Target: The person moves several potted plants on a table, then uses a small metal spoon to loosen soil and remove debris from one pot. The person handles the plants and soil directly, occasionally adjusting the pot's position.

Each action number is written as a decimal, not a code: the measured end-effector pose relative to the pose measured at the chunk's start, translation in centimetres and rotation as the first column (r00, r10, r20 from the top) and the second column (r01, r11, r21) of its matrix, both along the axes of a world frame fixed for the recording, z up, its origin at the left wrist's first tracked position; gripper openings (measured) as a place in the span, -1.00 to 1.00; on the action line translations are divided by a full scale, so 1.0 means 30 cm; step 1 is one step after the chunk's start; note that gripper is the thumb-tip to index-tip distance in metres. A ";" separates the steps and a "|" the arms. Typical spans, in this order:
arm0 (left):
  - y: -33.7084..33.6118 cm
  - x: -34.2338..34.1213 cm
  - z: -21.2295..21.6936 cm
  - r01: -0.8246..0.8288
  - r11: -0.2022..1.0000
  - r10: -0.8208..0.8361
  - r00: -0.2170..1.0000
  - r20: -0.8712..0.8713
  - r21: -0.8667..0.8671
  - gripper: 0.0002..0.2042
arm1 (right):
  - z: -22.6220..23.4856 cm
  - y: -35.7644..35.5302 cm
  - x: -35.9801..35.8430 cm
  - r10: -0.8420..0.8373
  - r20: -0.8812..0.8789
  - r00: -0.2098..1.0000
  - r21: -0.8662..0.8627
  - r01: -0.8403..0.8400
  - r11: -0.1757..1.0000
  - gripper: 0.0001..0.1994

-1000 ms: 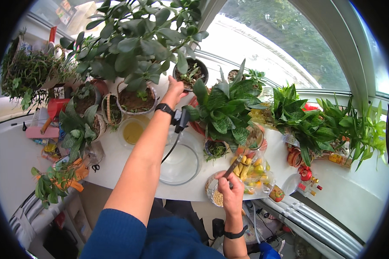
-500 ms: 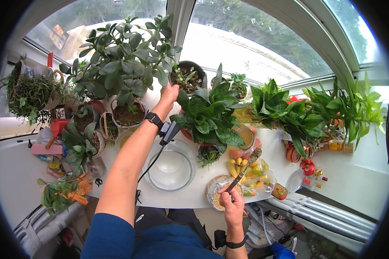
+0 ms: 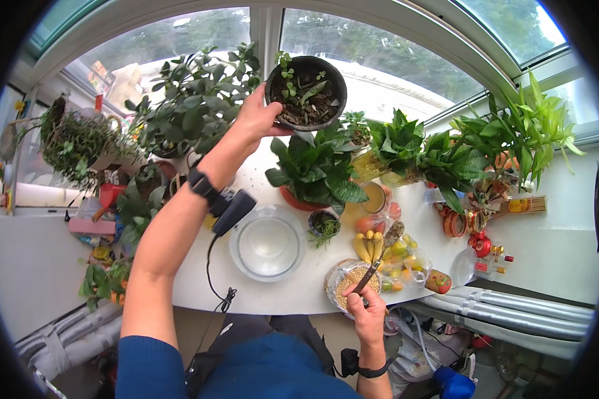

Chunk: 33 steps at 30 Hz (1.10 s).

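Observation:
My left hand (image 3: pixel 257 118) grips the left rim of a dark round flowerpot (image 3: pixel 340 86), lifted above the far side of the table and tilted so its soil and small seedlings show. In my right hand (image 3: pixel 367 312), closed around its handle, is a small trowel (image 3: pixel 369 275) with soil on its blade, pointing up and away. Beneath it lies an open plastic bag of tan grains (image 3: pixel 354 282). Bananas (image 3: pixel 367 247) and bagged fruit (image 3: pixel 398 263) are beside the trowel. A broad-leaved potted plant (image 3: pixel 313 169) stands just below the raised pot.
A clear glass bowl (image 3: pixel 267 243) sits mid-table, with a black corded device (image 3: pixel 234 213) near my left forearm. Large leafy plants (image 3: pixel 196 100) line the window on both sides. A small grassy pot (image 3: pixel 324 226) and a jar of brownish liquid (image 3: pixel 374 198) stand nearby.
My left hand has raised the dark flowerpot from among the plants by the window and brought it up and slightly right. My right hand still holds the trowel, nearly unmoved.

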<state>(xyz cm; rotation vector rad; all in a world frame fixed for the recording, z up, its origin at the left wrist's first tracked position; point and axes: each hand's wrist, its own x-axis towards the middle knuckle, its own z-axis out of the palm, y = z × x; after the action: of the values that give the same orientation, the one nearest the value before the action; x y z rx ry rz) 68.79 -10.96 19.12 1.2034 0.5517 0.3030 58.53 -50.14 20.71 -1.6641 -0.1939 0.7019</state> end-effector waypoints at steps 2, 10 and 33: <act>-0.036 -0.164 0.081 0.029 0.999 -0.028 0.999 0.020 -0.024 -0.47 | 0.054 -0.023 -0.021 0.035 -0.066 0.997 -0.018 -0.037 0.999 -0.86; -0.254 -0.964 0.174 0.012 0.999 -0.027 0.950 -0.311 -0.051 -0.34 | 0.111 -0.097 -0.171 0.421 0.119 0.899 -0.074 -0.415 0.907 -0.89; -0.703 -1.718 -0.781 -0.052 0.997 -0.003 0.759 -0.651 -0.065 -0.30 | -0.313 -0.128 -0.757 0.768 0.150 0.622 -0.646 -0.526 0.552 -0.80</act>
<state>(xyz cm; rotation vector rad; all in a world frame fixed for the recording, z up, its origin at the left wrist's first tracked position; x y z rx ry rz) 17.25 -32.05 -4.32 1.2125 1.1801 -0.1388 35.80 -53.99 11.30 -2.3216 -1.0983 1.0217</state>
